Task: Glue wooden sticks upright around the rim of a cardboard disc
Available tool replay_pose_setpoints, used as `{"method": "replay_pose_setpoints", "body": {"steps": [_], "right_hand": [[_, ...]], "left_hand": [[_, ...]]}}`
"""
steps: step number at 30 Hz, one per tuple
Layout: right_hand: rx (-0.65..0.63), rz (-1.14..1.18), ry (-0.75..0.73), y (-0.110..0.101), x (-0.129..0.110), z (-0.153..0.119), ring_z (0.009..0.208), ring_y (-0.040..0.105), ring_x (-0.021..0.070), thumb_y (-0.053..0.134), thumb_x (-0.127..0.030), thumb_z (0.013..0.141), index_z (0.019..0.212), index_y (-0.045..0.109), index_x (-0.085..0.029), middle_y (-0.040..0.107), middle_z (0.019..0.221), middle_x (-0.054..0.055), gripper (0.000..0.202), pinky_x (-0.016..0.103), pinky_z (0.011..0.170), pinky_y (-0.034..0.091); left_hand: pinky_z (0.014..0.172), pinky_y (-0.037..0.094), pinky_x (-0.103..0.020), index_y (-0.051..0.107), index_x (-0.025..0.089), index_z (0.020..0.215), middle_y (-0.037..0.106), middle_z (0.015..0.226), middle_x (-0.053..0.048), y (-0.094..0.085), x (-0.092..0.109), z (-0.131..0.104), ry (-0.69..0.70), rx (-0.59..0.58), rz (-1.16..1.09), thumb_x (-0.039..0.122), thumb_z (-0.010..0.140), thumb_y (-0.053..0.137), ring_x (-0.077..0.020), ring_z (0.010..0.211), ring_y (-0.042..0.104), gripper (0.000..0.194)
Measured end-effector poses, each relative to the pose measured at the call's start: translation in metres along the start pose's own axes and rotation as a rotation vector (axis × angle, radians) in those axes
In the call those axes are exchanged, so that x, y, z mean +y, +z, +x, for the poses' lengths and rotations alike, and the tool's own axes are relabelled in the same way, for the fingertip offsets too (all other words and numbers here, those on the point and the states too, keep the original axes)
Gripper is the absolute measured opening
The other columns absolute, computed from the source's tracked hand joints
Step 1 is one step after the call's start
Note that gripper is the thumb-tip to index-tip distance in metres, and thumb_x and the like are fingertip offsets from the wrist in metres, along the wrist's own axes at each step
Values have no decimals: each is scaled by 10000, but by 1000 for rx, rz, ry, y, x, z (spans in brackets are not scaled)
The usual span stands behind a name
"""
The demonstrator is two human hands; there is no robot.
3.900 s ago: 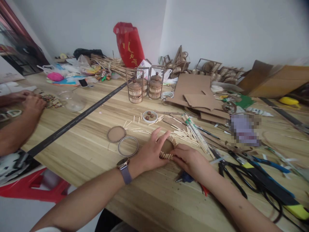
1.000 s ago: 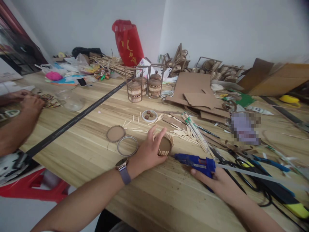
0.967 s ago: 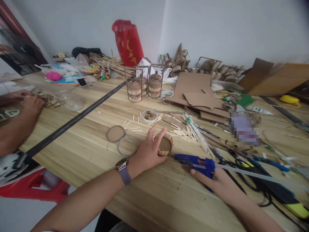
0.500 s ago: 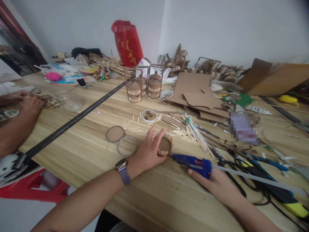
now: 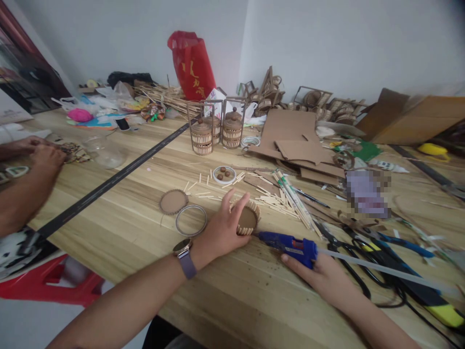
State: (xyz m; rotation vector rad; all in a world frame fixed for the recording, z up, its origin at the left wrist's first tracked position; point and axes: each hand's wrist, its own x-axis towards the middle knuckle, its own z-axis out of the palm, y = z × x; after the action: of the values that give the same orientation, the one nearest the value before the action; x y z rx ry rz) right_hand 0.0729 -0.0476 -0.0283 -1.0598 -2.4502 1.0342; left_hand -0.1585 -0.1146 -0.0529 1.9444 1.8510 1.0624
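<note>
My left hand (image 5: pixel 227 225) is curled around the left side of a small round cardboard tray (image 5: pixel 250 220) edged with short upright wooden sticks, which lies on the table. A blue glue gun (image 5: pixel 290 245) is gripped in my right hand (image 5: pixel 323 274), its nozzle pointing left at the tray's lower right edge. A long pale glue stick (image 5: pixel 381 271) runs out of the gun's back. Left of my left hand lie an open ring (image 5: pixel 191 220) and a cardboard disc (image 5: pixel 173 201) with a dark rim. Loose short sticks (image 5: pixel 279 201) are scattered beyond the tray.
Lidded stick baskets (image 5: pixel 202 138) stand further back, near a red bag (image 5: pixel 192 65). Scissors (image 5: pixel 341 247) and a black-yellow tool (image 5: pixel 417 286) lie right. Cardboard sheets (image 5: pixel 290 128) are behind. Another person's hands (image 5: pixel 47 155) work at left, near a clear jar (image 5: pixel 105 151).
The glue gun and my right hand have shifted very slightly left. My left hand and the tray stay in place.
</note>
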Motion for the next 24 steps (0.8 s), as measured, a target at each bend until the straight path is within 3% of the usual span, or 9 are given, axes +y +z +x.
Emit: {"method": "replay_pose_setpoints", "body": {"steps": [24], "right_hand": [[18,-64,-2,3,1,0,850,700,290,520,-528,828,1039,733,-184,764,958,102,457,436,844,545]], "left_hand": [[974,486,-479,138,320,1468,103,1522,-147,1,0,0,-7,-11,4,156,655,764,-337,1276,441,1038]]}}
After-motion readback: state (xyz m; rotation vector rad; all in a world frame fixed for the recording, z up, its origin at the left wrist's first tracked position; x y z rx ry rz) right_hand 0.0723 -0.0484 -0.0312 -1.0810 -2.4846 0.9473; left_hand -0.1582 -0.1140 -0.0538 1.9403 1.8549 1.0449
